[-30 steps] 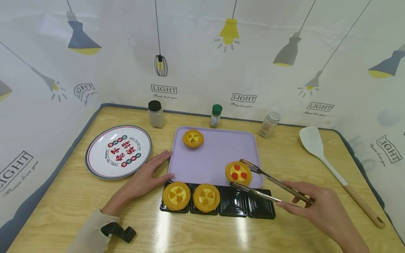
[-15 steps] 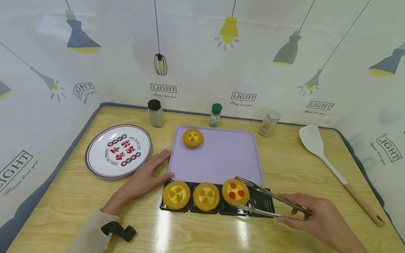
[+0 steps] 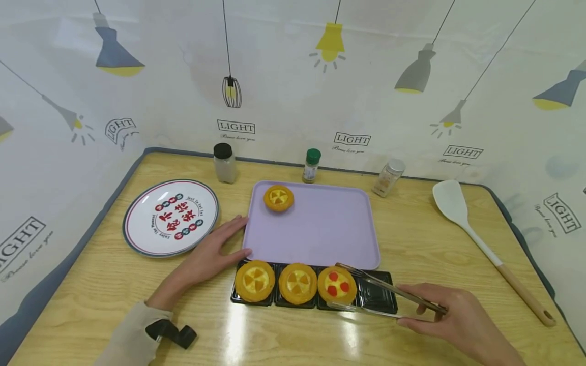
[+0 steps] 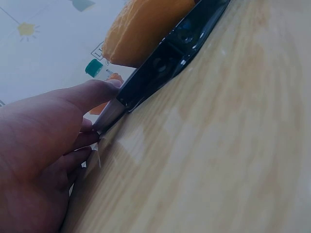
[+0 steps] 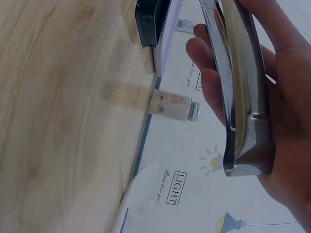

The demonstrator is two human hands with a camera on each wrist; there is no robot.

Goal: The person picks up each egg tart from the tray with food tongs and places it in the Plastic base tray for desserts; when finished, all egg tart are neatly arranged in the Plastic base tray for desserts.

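Note:
My right hand [image 3: 450, 315] holds metal tongs [image 3: 384, 287] between thumb and fingers. The tongs' arms are spread, with tips at the far and near sides of an egg tart with red dots [image 3: 337, 285]. That tart sits in the third compartment from the left of a black plastic tray [image 3: 379, 295]. Two tarts with orange wedges, the left one [image 3: 254, 281] and its neighbour [image 3: 298, 284], fill the first two compartments. My left hand [image 3: 208, 256] rests at the left edge of a lilac tray [image 3: 316, 229], thumb at its near corner. Another wedge-topped tart [image 3: 278, 198] lies on the lilac tray.
A printed white plate [image 3: 153, 229] lies at the left. Along the back stand a black-capped jar [image 3: 225, 165], a green-capped bottle [image 3: 311, 166] and a silver-capped shaker [image 3: 388, 178]. A white spatula with a wooden handle [image 3: 476, 244] lies at the right.
The red-dotted tart has moved with the tongs from the lilac tray's near right into the black tray's third compartment. The tongs' arms have spread slightly away from it. My left hand stays put.

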